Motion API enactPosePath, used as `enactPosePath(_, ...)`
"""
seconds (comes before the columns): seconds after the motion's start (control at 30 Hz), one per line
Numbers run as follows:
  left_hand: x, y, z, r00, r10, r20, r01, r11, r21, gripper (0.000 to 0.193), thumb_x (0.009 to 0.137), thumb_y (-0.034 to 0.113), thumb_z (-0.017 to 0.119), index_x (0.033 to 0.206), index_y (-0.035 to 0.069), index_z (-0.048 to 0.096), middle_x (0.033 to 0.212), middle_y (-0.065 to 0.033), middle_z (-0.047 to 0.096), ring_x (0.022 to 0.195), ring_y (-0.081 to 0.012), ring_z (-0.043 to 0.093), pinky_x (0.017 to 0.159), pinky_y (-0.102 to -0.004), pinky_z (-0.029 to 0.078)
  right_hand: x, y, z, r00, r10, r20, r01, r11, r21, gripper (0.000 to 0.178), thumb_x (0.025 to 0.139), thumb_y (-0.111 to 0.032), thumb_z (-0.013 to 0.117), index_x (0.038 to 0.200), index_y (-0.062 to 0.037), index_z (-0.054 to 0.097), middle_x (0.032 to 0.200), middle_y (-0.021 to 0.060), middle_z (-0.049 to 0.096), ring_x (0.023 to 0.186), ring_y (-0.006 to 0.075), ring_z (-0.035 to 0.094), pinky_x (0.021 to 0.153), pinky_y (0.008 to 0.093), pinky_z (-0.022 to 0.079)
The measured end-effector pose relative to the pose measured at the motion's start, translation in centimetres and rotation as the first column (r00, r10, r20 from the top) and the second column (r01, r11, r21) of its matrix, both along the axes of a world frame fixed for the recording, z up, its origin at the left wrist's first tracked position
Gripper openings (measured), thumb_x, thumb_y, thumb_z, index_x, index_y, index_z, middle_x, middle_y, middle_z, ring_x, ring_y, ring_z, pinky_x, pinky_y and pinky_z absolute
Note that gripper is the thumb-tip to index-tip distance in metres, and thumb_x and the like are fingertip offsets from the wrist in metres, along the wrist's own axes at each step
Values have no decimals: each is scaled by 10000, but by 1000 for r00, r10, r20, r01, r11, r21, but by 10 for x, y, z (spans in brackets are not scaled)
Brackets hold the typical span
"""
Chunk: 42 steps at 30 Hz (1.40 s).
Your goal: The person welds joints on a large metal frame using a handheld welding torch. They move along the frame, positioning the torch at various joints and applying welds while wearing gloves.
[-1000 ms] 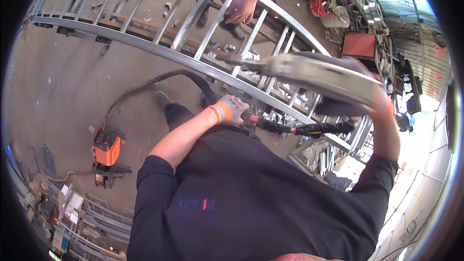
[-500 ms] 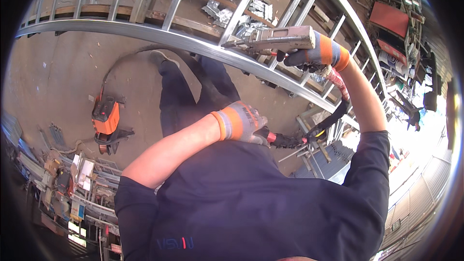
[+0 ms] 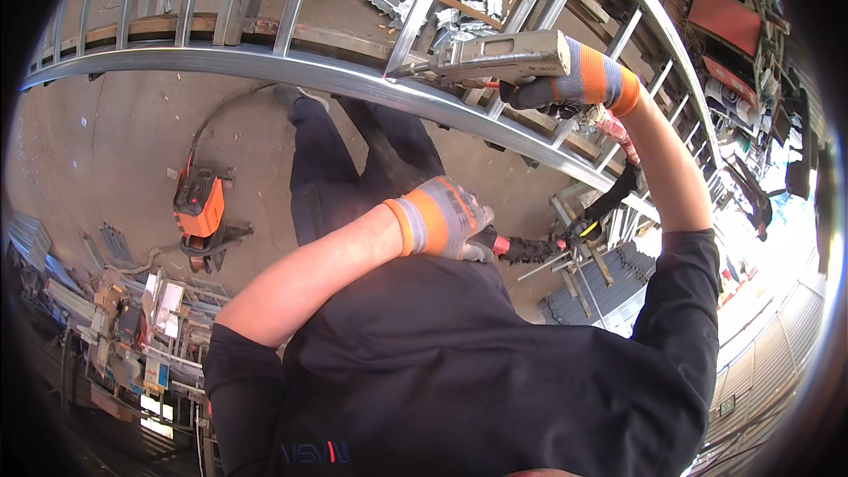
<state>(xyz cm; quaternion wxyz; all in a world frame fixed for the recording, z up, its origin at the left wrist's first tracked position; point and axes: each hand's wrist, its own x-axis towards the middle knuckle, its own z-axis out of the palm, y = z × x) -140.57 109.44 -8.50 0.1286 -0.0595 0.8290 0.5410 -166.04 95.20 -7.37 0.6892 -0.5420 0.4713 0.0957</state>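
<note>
My gloved right hand [image 3: 552, 88] is closed round the handle of a grey, boxy welding gun [image 3: 503, 55]. The gun points left, and its thin nozzle reaches the corner where a cross bar [image 3: 424, 9] meets the near rail of a silver metal frame [image 3: 344, 81]. A small bright reddish-white spot shows at that corner. From the gun's rear a red-and-black wrapped cable [image 3: 621, 190] hangs down in a loop. At my waist my gloved left hand [image 3: 442, 219] is wrapped round the other end of this cable.
An orange wire feeder [image 3: 199, 203] with a spool stands on the floor to the left, a hose running from it. Metal offcuts [image 3: 477, 4] lie beyond the rail. Shelves of clutter [image 3: 132, 336] fill the lower left, and a red box [image 3: 724, 19] sits far right.
A small bright spot now shows at the nozzle tip. In the picture the gun and frame corner have shifted slightly left and up. My left hand keeps its hold on the cable.
</note>
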Motion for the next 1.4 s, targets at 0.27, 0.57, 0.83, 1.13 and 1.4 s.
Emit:
enactPosePath(0.27, 0, 1, -1, 1000, 7, 8, -8, 1000, 30, 592, 943, 628, 647, 1091, 57, 705, 856, -135, 742, 882, -340, 744, 784, -448, 569, -5, 3, -7, 1000, -13, -18, 12, 1000, -21, 415, 834, -103, 868, 1228, -35, 756, 955, 47, 767, 830, 98, 652, 778, 296, 580)
enactPosePath(0.57, 0, 3, -1, 1000, 8, 1, -8, 999, 42, 601, 949, 631, 637, 1089, 50, 699, 859, -140, 740, 885, -347, 741, 791, -454, 570, -6, 6, -10, 997, -67, -32, 68, 997, 25, 464, 831, -168, 854, 1267, -58, 740, 897, 22, 748, 692, 76, 633, 601, 266, 545)
enactPosePath(0.83, 1, 4, 0, 1000, 2, 0, -2, 1000, 24, 616, 959, 645, 625, 1106, 51, 700, 869, -137, 743, 898, -342, 743, 805, -450, 569, -8, 9, -13, 994, -112, 5, 112, 993, 32, 461, 826, -192, 840, 1261, -71, 749, 892, 3, 746, 630, 54, 613, 524, 241, 514)
enactPosePath(1.13, 4, 3, 1, 1000, -11, 6, 11, 1000, 23, 645, 963, 653, 611, 1151, 43, 706, 873, -138, 749, 899, -336, 745, 825, -441, 569, 2, 0, -2, 1000, -26, 2, 26, 1000, -17, 473, 842, -107, 866, 1291, -25, 740, 1027, 51, 783, 843, 98, 667, 784, 287, 597)
enactPosePath(1.4, 5, 5, 0, 1000, -26, 8, 26, 1000, 16, 702, 977, 670, 579, 1194, 17, 720, 901, -147, 762, 910, -335, 749, 840, -437, 571, 0, 1, 5, 994, -78, -72, 84, 993, 84, 532, 825, -120, 873, 1328, -34, 723, 989, 29, 768, 830, 89, 646, 750, 273, 580)
